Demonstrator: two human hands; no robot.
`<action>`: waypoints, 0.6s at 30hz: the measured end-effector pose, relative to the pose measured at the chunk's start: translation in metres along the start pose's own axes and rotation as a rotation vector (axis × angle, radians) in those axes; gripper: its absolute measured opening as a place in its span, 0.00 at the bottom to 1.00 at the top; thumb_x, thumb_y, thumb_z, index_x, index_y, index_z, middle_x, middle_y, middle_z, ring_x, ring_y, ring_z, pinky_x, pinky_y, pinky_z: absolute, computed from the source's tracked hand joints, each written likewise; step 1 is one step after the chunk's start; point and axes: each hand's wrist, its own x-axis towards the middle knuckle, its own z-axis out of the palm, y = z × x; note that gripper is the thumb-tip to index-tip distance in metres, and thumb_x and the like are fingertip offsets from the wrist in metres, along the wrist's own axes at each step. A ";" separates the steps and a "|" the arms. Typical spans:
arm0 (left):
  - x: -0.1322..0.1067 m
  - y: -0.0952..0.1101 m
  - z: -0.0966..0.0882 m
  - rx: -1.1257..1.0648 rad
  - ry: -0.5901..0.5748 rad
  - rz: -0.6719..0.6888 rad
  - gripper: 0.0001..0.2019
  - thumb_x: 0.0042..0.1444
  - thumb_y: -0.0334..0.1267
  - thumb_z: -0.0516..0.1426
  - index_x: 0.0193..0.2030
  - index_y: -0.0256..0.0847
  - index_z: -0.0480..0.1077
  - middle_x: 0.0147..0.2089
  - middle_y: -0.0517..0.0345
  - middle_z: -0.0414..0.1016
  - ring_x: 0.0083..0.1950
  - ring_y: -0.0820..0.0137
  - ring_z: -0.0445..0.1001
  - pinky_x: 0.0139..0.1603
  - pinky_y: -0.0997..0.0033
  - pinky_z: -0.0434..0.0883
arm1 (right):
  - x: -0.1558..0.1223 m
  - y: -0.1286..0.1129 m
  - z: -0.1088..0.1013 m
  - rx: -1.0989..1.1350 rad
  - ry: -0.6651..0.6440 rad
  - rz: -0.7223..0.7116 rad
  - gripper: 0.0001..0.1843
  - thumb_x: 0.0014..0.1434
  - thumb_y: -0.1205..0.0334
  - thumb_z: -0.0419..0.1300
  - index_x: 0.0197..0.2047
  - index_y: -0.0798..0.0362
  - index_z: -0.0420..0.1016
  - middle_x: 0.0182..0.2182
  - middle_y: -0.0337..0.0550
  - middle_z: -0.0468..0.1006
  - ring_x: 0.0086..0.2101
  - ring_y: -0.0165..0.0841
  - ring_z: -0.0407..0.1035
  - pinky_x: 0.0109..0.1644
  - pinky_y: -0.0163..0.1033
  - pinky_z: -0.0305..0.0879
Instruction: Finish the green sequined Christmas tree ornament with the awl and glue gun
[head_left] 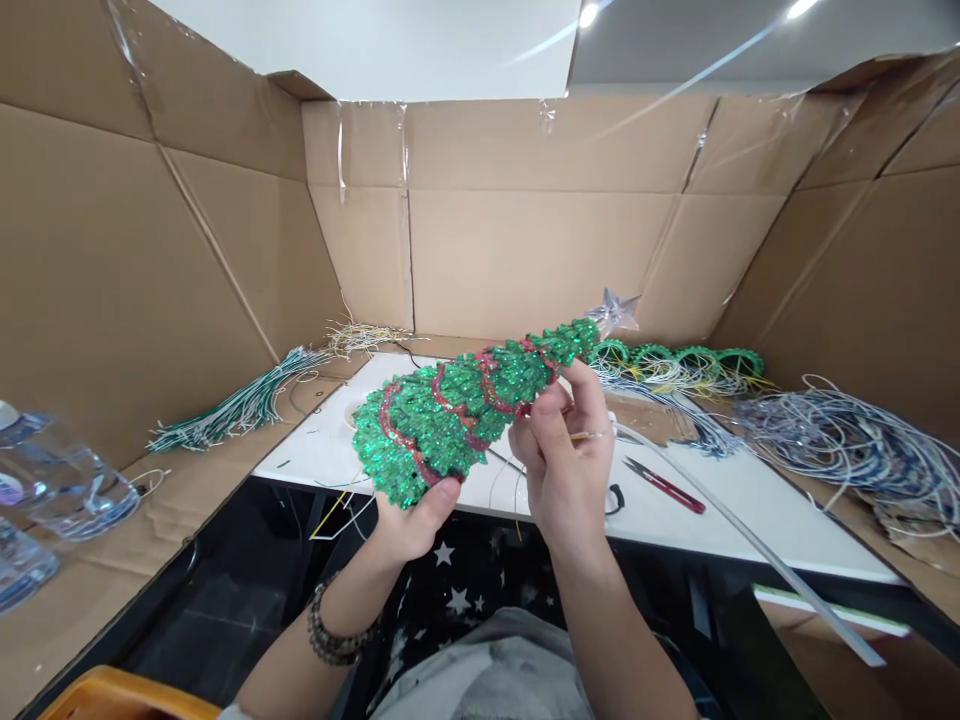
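Note:
A small green glittery Christmas tree (457, 405) with a red garland spiral and a clear star on its tip (615, 310) is held tilted, tip pointing up and right. My left hand (412, 525) grips the wide base from below, thumb pressed on the green edge. My right hand (562, 455) is closed around the tree's upper part, fingers pinching at the red garland; a thin wire runs past the fingers. A beaded bracelet is on my left wrist.
A white tabletop (750, 500) carries red-handled snips (664, 485). Bundles of green and white wires (240, 405) lie left, green coils (675, 360) and a tangle of pale wires (847, 445) right. Cardboard walls surround the bench. Clear plastic bottles (52, 490) sit far left.

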 end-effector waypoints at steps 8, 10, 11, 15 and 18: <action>-0.001 0.027 0.031 0.331 -0.107 0.108 0.12 0.38 0.27 0.71 0.29 0.43 0.77 0.25 0.57 0.77 0.34 0.58 0.79 0.51 0.53 0.75 | 0.005 0.007 -0.004 0.137 0.122 0.282 0.22 0.54 0.39 0.65 0.35 0.47 0.66 0.19 0.25 0.53 0.15 0.20 0.39 0.16 0.30 0.37; -0.002 0.032 0.034 0.554 -0.265 0.188 0.10 0.41 0.27 0.69 0.31 0.44 0.79 0.28 0.55 0.79 0.36 0.57 0.79 0.51 0.53 0.74 | 0.006 0.016 -0.006 0.167 0.166 0.391 0.23 0.54 0.37 0.63 0.32 0.48 0.65 0.18 0.25 0.53 0.14 0.21 0.38 0.15 0.31 0.35; -0.002 0.035 0.035 0.682 -0.342 0.228 0.09 0.43 0.29 0.68 0.33 0.45 0.80 0.31 0.53 0.80 0.39 0.54 0.79 0.51 0.53 0.74 | 0.007 0.022 -0.008 0.177 0.177 0.435 0.24 0.54 0.36 0.62 0.31 0.49 0.65 0.17 0.25 0.54 0.14 0.22 0.38 0.15 0.32 0.36; -0.005 0.041 0.040 1.131 -0.537 0.338 0.13 0.51 0.34 0.64 0.45 0.41 0.79 0.41 0.42 0.81 0.46 0.46 0.79 0.49 0.46 0.76 | 0.007 0.040 -0.011 0.213 0.141 0.505 0.24 0.56 0.34 0.58 0.28 0.48 0.69 0.14 0.28 0.60 0.15 0.28 0.54 0.19 0.35 0.57; -0.007 0.047 0.046 1.293 -0.592 0.427 0.15 0.56 0.37 0.60 0.49 0.36 0.77 0.43 0.37 0.81 0.46 0.45 0.80 0.47 0.45 0.78 | 0.007 0.044 -0.012 0.199 0.116 0.471 0.23 0.55 0.36 0.59 0.28 0.49 0.72 0.14 0.30 0.65 0.20 0.33 0.65 0.27 0.38 0.67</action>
